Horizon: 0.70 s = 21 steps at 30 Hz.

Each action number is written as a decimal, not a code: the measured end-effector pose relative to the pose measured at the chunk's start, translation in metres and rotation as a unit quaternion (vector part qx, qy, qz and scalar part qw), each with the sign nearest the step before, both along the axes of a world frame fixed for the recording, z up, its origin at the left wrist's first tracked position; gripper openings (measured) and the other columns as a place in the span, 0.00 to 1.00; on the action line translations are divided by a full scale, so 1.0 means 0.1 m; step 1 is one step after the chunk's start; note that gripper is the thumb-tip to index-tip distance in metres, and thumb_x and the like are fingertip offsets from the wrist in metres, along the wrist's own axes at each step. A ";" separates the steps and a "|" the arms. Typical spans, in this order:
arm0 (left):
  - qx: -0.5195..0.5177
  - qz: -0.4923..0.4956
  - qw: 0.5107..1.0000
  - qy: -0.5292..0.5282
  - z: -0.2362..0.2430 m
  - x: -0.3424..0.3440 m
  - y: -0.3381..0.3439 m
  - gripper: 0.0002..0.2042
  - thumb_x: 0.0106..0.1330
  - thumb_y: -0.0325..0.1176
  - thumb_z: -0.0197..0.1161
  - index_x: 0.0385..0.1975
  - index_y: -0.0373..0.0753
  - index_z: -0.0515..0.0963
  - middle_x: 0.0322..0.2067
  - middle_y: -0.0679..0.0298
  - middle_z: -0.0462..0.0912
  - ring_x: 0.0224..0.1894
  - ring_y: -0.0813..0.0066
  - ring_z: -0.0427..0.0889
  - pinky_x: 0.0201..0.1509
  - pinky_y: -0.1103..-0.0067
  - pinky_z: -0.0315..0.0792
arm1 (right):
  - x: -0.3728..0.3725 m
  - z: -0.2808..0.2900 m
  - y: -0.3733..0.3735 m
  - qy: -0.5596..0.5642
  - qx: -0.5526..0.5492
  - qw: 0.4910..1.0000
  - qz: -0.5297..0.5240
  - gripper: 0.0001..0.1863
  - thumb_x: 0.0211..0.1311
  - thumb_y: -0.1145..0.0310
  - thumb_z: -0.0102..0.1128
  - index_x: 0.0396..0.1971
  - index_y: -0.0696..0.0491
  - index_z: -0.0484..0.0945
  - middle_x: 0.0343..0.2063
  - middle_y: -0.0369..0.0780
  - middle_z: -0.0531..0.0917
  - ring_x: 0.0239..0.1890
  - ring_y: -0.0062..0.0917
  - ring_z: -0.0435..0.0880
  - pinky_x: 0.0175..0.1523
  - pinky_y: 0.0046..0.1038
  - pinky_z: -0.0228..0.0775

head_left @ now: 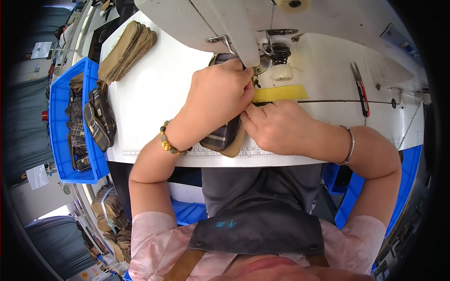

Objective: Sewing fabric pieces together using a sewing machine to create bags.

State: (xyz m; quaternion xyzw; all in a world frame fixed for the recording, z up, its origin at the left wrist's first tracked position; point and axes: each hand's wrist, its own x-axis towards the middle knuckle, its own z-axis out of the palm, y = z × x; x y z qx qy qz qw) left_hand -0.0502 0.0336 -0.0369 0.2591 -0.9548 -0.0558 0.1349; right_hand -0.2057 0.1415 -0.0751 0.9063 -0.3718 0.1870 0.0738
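Head view is showing both hands working close together over a white surface point(164, 65) with a ruler strip point(199, 153) running along its near edge. A layered fabric piece, dark plaid on top point(224, 135), is lying mostly under the left hand point(220, 86), with a tan layer point(236, 145) peeking out at its near end. The left hand is curling narrowly over the piece and holding it down, its fingertips partly hidden. The right hand point(279, 124) is bunching its thumb and forefinger at the piece's right edge, just beside the left fingertips; whether it is pinching the cloth, I cannot tell.

Ahead of both hands, a white sewing machine point(243, 28) is looming over the piece's far end. A flat yellow strip point(283, 92) is lying just beyond the right hand, near a white ribbed knob point(283, 72). Farther right, red-and-black handled metal snips point(362, 96) are resting beyond the right wrist. Well ahead and left of the left hand, a stack of tan fabric pieces point(126, 51) is lying on the surface. Farther left, a blue plastic bin point(89, 166) is holding dark plaid pieces point(77, 117), and more plaid pieces point(99, 119) are overhanging its right rim.
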 end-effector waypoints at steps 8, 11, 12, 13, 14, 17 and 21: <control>0.005 0.000 1.000 0.025 -0.03 -0.04 0.01 0.08 0.57 0.31 0.67 0.20 0.36 0.81 0.24 0.59 0.80 0.22 0.57 0.80 0.25 0.68 0.74 | -0.02 0.03 0.06 0.009 0.026 0.999 -0.023 0.18 0.50 0.69 0.61 0.40 0.62 0.84 0.38 0.48 0.86 0.19 0.22 0.79 0.23 0.25 0.71; 0.019 0.009 0.999 0.043 -0.05 -0.06 -0.02 0.08 0.58 0.32 0.67 0.21 0.35 0.81 0.24 0.58 0.80 0.21 0.56 0.79 0.24 0.67 0.73 | -0.04 0.01 0.06 0.006 0.021 0.999 -0.036 0.17 0.50 0.69 0.61 0.40 0.62 0.84 0.40 0.49 0.86 0.19 0.23 0.79 0.22 0.26 0.71; 0.036 0.013 0.999 0.039 -0.03 -0.05 -0.02 0.10 0.59 0.34 0.69 0.21 0.35 0.81 0.24 0.58 0.79 0.23 0.56 0.79 0.26 0.67 0.74 | -0.05 0.01 0.06 0.006 0.021 0.999 -0.038 0.17 0.50 0.69 0.61 0.40 0.62 0.84 0.40 0.49 0.86 0.19 0.23 0.79 0.22 0.26 0.71; 0.052 0.018 0.998 0.035 -0.01 -0.05 -0.03 0.12 0.59 0.36 0.71 0.21 0.34 0.80 0.24 0.58 0.79 0.24 0.56 0.80 0.28 0.66 0.74 | -0.05 0.01 0.05 0.000 0.013 0.999 -0.043 0.17 0.51 0.69 0.61 0.40 0.62 0.85 0.41 0.49 0.86 0.19 0.23 0.79 0.22 0.26 0.70; 0.052 0.017 0.998 0.035 0.01 -0.02 -0.03 0.12 0.59 0.36 0.71 0.21 0.34 0.80 0.24 0.58 0.79 0.24 0.56 0.80 0.28 0.66 0.74 | -0.06 0.01 0.05 -0.006 0.006 0.999 -0.048 0.17 0.51 0.69 0.61 0.41 0.62 0.85 0.42 0.50 0.86 0.19 0.23 0.79 0.21 0.26 0.70; 0.045 -0.024 0.999 0.003 0.20 0.19 0.00 0.17 0.55 0.42 0.75 0.34 0.34 0.84 0.34 0.56 0.82 0.32 0.55 0.81 0.34 0.67 0.76 | -0.08 0.03 0.08 0.018 0.017 0.998 -0.057 0.17 0.53 0.68 0.61 0.43 0.59 0.85 0.46 0.51 0.85 0.19 0.22 0.79 0.21 0.26 0.70; 0.108 -0.146 0.981 -0.071 0.45 0.52 0.16 0.39 0.48 0.42 0.77 0.63 0.34 0.73 0.61 0.52 0.74 0.48 0.53 0.83 0.44 0.69 0.80 | -0.02 0.05 0.13 -0.007 -0.012 0.998 -0.068 0.19 0.55 0.68 0.60 0.47 0.55 0.85 0.49 0.54 0.84 0.17 0.20 0.78 0.20 0.24 0.68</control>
